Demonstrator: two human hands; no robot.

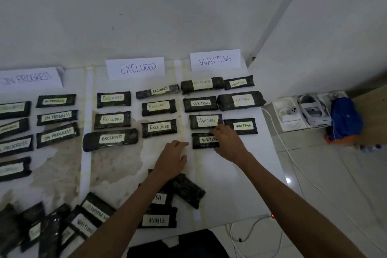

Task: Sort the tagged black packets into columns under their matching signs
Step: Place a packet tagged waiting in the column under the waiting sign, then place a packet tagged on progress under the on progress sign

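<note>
A stained white flat surface [230, 184] carries three white paper signs along its far edge: the IN PROGRESS sign [31, 78] at left, the EXCLUDED sign [135, 68] in the middle and the WAITING sign [215, 60] at right. Below each sign, black wrapped packets with pale handwritten tags lie in two-row columns. An unsorted heap of black packets [88, 220] sprawls along the near edge, with tags reading FINISH, WAITING and IN PROGRESS. The left forearm passes over part of this heap and hides some of it. Off the surface to the right, on the tiled floor, are an open white box with a white headset [312, 111], a blue cloth bundle [345, 119] and loose white cables [293, 159].

The black packet tagged WAITING [204, 140] lies lowest in the left row under the WAITING sign, just below the packet above it. The right hand [227, 142] covers its right end and grips it, with the fingers over the far edge and the thumb at the near edge. The fingertips come close to the packet above. The left hand [171, 158] rests on bare surface between the EXCLUDED and WAITING columns. Its fingers are relaxed, reach forward and to the right, and hold nothing.
</note>
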